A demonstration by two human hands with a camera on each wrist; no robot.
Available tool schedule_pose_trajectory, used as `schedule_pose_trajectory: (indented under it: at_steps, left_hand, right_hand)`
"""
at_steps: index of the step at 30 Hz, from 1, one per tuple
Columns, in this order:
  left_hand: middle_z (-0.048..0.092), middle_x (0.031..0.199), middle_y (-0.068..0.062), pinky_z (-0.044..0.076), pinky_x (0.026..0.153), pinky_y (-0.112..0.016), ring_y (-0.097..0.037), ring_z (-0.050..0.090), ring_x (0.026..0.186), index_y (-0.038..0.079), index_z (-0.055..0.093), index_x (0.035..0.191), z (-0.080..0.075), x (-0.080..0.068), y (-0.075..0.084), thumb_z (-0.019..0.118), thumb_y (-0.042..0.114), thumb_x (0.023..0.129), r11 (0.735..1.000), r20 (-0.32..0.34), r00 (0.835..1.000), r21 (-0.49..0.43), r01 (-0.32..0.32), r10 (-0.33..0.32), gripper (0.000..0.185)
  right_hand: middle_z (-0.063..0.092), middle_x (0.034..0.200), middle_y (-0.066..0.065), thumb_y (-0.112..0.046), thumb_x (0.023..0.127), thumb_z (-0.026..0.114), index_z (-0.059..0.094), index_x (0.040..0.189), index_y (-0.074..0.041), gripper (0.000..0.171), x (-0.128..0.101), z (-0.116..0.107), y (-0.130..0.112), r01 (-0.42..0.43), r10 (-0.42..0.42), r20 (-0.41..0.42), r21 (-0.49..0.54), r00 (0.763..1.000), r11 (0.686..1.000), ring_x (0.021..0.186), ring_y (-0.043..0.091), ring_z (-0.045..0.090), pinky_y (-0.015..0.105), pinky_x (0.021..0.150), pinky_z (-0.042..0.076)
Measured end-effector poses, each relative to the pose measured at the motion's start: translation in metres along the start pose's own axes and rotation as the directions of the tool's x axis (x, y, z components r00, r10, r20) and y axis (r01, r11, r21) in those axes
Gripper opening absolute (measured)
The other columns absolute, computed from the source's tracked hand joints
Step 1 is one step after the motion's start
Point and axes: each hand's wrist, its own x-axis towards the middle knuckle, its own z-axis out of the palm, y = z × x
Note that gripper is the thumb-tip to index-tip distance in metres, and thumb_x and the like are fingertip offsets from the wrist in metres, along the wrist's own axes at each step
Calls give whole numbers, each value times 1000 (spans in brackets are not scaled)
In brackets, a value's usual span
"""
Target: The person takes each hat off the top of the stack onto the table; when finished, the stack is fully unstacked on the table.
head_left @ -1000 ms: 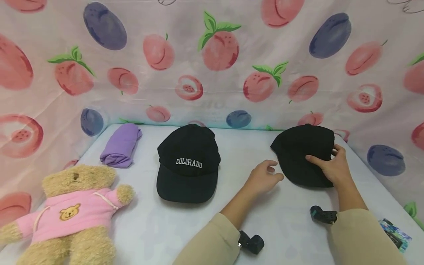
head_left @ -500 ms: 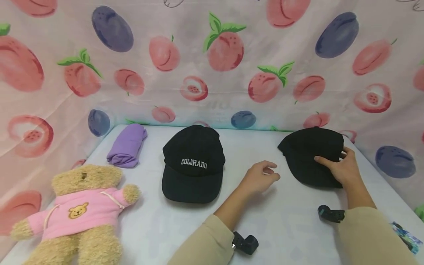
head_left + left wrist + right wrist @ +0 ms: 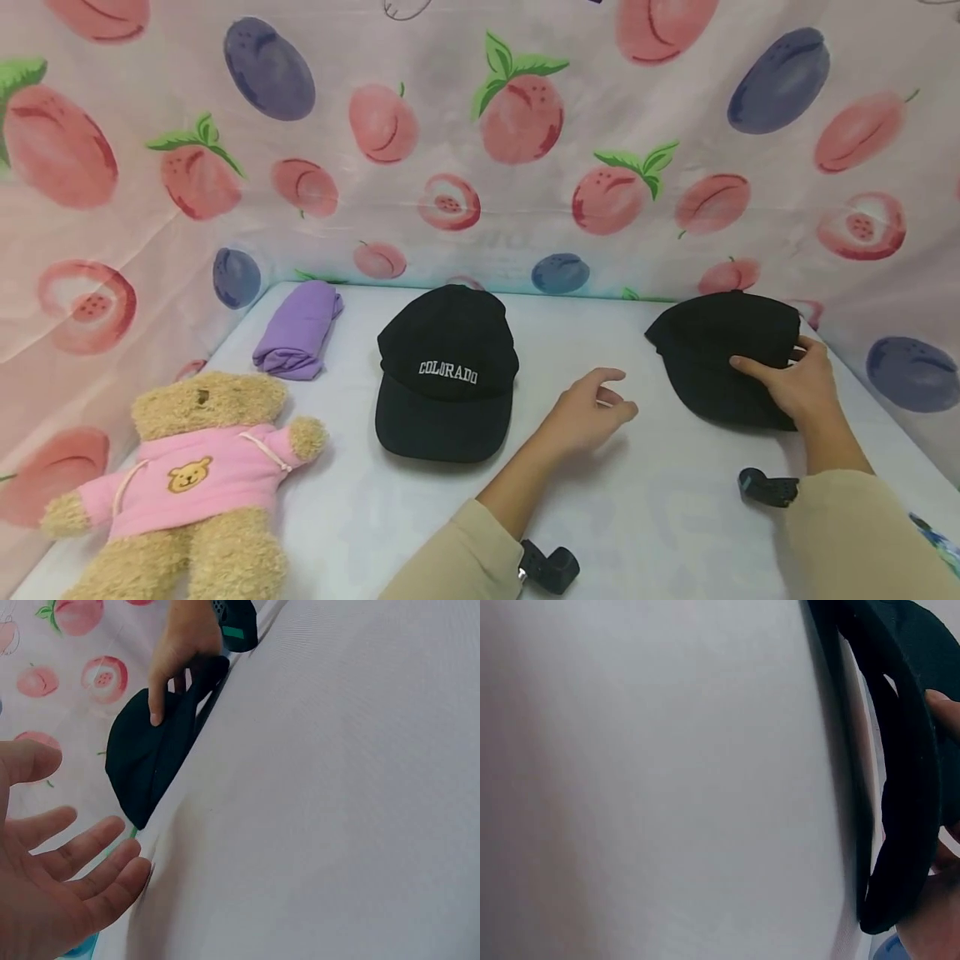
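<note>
My right hand [image 3: 808, 383] grips a plain black cap [image 3: 720, 346] at its right side, thumb on the front and the other fingers behind. The cap's brim points down toward the near edge of the table. From the right wrist view, the brim's edge [image 3: 911, 787] shows close over the white cloth. My left hand [image 3: 588, 412] is apart from that cap, to its left, fingers spread and loosely bent with nothing in them. Left of it lies a second black cap [image 3: 446, 333], lettered COLORADO in white, brim toward me.
A teddy bear [image 3: 198, 475] in a pink top lies at the front left. Behind it is a folded purple cloth [image 3: 298, 329]. A colourful card [image 3: 936, 542] shows at the right edge. A fruit-printed curtain [image 3: 480, 100] hangs behind the white table [image 3: 637, 517].
My left hand has drawn a little leftward, away from the plain cap. The right hand keeps its grip there. The whole head view has shifted slightly, so things appear further right.
</note>
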Motion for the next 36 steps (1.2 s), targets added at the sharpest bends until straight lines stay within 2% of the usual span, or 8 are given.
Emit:
schedule_pose_trajectory:
  at_steps: [5, 10, 16, 20, 26, 36]
  left_hand:
    - [72, 111, 6, 52, 89, -31, -11, 67, 101, 23, 58, 144, -5, -4, -1, 68, 35, 95, 1000, -18, 1000, -13, 12, -12, 52]
    - [71, 114, 7, 53, 90, -31, -9, 67, 105, 24, 57, 145, -12, -10, -2, 67, 37, 96, 1000, -7, 1000, -1, 5, -5, 52]
    - [67, 134, -2, 53, 94, -31, -13, 64, 116, 27, 59, 144, -27, -18, -2, 64, 37, 99, 995, 14, 999, 81, -53, 52, 47]
    - [64, 139, -6, 52, 97, -32, -20, 64, 122, 26, 57, 146, -38, -22, 1, 63, 36, 100, 990, 12, 996, 109, -91, 90, 47]
    - [62, 140, -7, 52, 100, -31, -26, 63, 126, 23, 56, 147, -49, -26, 3, 61, 35, 100, 987, 0, 993, 108, -121, 121, 48]
    - [67, 131, 5, 53, 97, -30, -13, 64, 121, 29, 59, 144, -64, -30, 15, 61, 37, 101, 988, -13, 992, 87, -124, 126, 44]
  right_hand:
    - [11, 161, 43, -55, 93, 66, -3, 159, 11, 116, 3, -1, 1, -13, 13, -14, 1, 1000, 1000, 142, 59, 25, 71, 116, 28]
    - [14, 161, 43, -55, 93, 65, 0, 159, 13, 115, 6, -2, 5, -14, 14, -26, -19, 1000, 1000, 140, 58, 27, 71, 115, 29]
    - [13, 162, 42, -57, 93, 64, -1, 159, 12, 116, 12, -5, 7, -30, 29, -31, -35, 999, 999, 142, 59, 25, 71, 116, 28]
    - [13, 163, 41, -54, 93, 65, -3, 161, 8, 115, 15, -5, 6, -28, 27, -65, -26, 998, 999, 143, 60, 25, 70, 118, 26]
    - [11, 164, 39, -50, 93, 68, -8, 163, 1, 115, 17, -2, 5, -5, 7, -103, 16, 995, 1000, 146, 59, 24, 68, 120, 24]
    - [8, 166, 38, -46, 96, 65, -3, 163, 2, 107, 21, -8, 10, 24, -24, -107, 1, 994, 1000, 149, 59, 19, 69, 121, 21]
